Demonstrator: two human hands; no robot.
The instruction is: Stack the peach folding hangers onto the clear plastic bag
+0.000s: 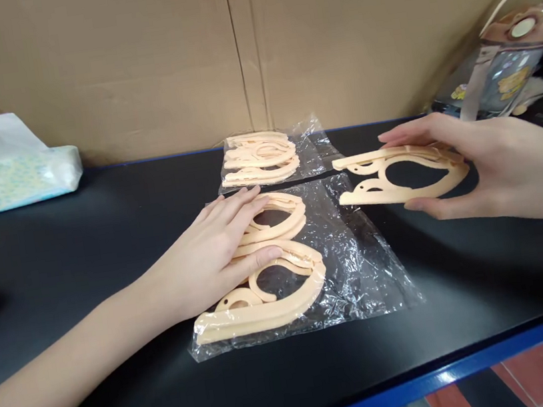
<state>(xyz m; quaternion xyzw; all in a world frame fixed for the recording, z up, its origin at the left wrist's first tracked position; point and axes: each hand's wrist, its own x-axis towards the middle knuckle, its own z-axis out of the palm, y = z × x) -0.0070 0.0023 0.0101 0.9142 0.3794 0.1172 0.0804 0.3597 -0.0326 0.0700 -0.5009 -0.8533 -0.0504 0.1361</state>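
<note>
My right hand [493, 165] grips a beige folding clothes hanger [402, 195], folded up, between thumb and fingers. It is held just right of a clear plastic bag [362, 271]. Folded hangers of the same kind [267, 315] lie inside that bag. My left hand [226, 237] rests on them with fingers stretched out, palm down, covering their left part. Behind it lies a second clear bag [314, 147] with several more folded hangers [260, 158] in it.
A tissue pack [20, 178] lies at the back left of the black table [152, 395]. At the right stands a water bottle [510, 72] with a strap. A brown cardboard wall [156, 65] closes off the back; a blue edge [380, 400] runs along the front.
</note>
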